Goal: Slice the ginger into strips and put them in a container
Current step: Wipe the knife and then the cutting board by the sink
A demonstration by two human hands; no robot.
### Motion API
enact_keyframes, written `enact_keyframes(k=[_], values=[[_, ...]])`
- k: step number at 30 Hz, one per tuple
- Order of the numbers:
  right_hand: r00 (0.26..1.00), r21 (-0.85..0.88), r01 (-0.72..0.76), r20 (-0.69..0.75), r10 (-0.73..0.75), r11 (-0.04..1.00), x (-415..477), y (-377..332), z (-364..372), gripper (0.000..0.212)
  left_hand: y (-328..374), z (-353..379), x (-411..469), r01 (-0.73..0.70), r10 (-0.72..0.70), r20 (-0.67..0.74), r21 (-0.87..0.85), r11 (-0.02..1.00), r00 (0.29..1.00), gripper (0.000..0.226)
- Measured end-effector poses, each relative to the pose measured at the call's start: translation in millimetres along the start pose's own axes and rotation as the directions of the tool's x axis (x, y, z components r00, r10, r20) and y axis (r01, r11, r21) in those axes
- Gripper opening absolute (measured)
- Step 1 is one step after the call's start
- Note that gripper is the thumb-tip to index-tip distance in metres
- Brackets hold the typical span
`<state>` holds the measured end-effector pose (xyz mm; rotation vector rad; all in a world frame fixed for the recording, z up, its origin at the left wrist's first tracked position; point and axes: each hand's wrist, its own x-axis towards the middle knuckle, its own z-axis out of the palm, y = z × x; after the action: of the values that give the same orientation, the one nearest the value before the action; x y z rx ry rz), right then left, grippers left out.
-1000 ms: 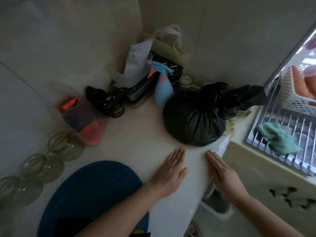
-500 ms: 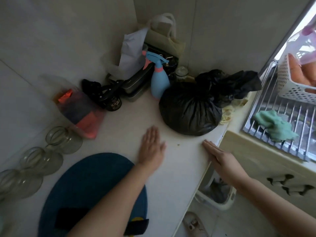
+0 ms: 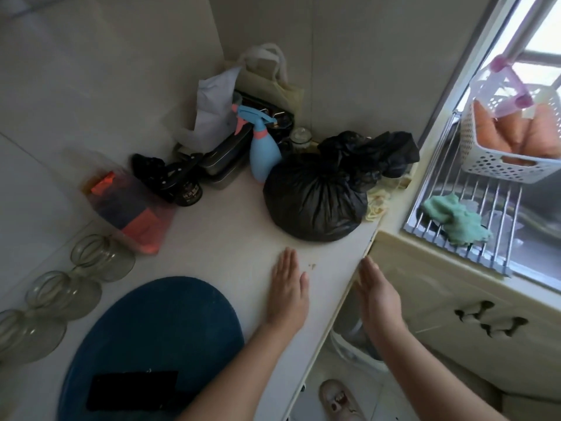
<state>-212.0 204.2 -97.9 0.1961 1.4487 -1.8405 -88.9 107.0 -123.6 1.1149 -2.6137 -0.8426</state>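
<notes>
My left hand (image 3: 287, 291) lies flat, palm down, on the white counter (image 3: 224, 247), fingers straight and together. My right hand (image 3: 376, 291) is held flat on its side against the counter's right edge, fingers straight, holding nothing. A few small crumbs (image 3: 312, 265) lie on the counter between the two hands. No ginger, knife or cutting board shows in the head view. A tied black plastic bag (image 3: 318, 199) sits just beyond both hands.
A blue round mat (image 3: 151, 335) lies at the near left. Three glass jars (image 3: 60, 287), a red-labelled packet (image 3: 127, 205), a blue spray bottle (image 3: 262, 153) and metal tins crowd the back. At right, a sink rack (image 3: 485, 238) holds a green cloth (image 3: 455, 220); a white basket (image 3: 510, 147) holds carrots. A bin (image 3: 361, 344) stands below.
My left hand slid left across the counter and has come back toward the edge. My right hand turned from lying flat on the counter to standing against its edge.
</notes>
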Motion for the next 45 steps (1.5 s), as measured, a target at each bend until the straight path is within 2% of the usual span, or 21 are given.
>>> enact_keyframes(k=[2, 6, 9, 12, 14, 17, 20, 23, 27, 34, 39, 42, 45], values=[[0.998, 0.144, -0.042, -0.033, 0.047, 0.989, -5, 1, 4, 0.046, 5, 6, 2, 0.016, -0.017, 0.004, 0.083, 0.996, 1.0, 0.085], [0.992, 0.238, -0.108, -0.035, 0.12, 0.965, -5, 13, -4, 0.051, 34, 19, -3, -0.082, 0.062, 0.15, 0.127, 0.989, 0.987, 0.062], [0.982, 0.297, -0.176, -0.012, 0.188, 0.939, -6, 23, -13, 0.052, 41, 24, -5, -0.166, 0.14, 0.189, 0.127, 0.978, 0.972, 0.065], [0.983, 0.375, -0.181, 0.031, 0.183, 0.909, -6, 22, -15, 0.051, 37, 26, -7, -0.296, 0.263, 0.206, 0.148, 0.944, 0.943, 0.067], [0.983, 0.401, -0.183, 0.055, 0.176, 0.898, -6, 21, -15, 0.049, 39, 26, -9, -0.356, 0.335, 0.213, 0.068, 0.932, 0.918, 0.075], [0.982, 0.369, -0.189, 0.067, 0.176, 0.91, -7, 23, -17, 0.049, 30, 20, -7, -0.325, 0.315, 0.202, 0.02, 0.945, 0.927, 0.073], [0.982, 0.343, -0.191, 0.074, 0.176, 0.92, -8, 25, -18, 0.05, 8, 11, 0, -0.165, 0.154, 0.08, 0.163, 0.973, 0.985, 0.072], [0.982, 0.351, -0.188, 0.091, 0.166, 0.918, -9, 27, -20, 0.049, 8, 13, -2, -0.111, 0.084, 0.116, 0.252, 0.961, 0.99, 0.079], [0.978, 0.364, -0.206, 0.108, 0.179, 0.908, -9, 24, -22, 0.049, 35, 24, -9, -0.221, 0.165, 0.211, 0.274, 0.936, 0.963, 0.07], [0.972, 0.322, -0.234, 0.1, 0.213, 0.918, -4, 23, -27, 0.049, 37, 28, -11, -0.243, 0.185, 0.202, 0.317, 0.917, 0.962, 0.062], [0.967, 0.314, -0.254, 0.096, 0.236, 0.915, -2, 17, -36, 0.05, 37, 32, -16, -0.351, 0.3, 0.2, 0.317, 0.881, 0.933, 0.053], [0.965, 0.33, -0.26, 0.102, 0.24, 0.908, -3, 2, -43, 0.049, 37, 39, -18, -0.367, 0.311, 0.242, 0.234, 0.901, 0.919, 0.056], [0.975, 0.367, -0.223, 0.065, 0.214, 0.903, 1, -15, -61, 0.048, 55, 36, -18, -0.359, 0.331, 0.281, 0.056, 0.932, 0.901, 0.057]])
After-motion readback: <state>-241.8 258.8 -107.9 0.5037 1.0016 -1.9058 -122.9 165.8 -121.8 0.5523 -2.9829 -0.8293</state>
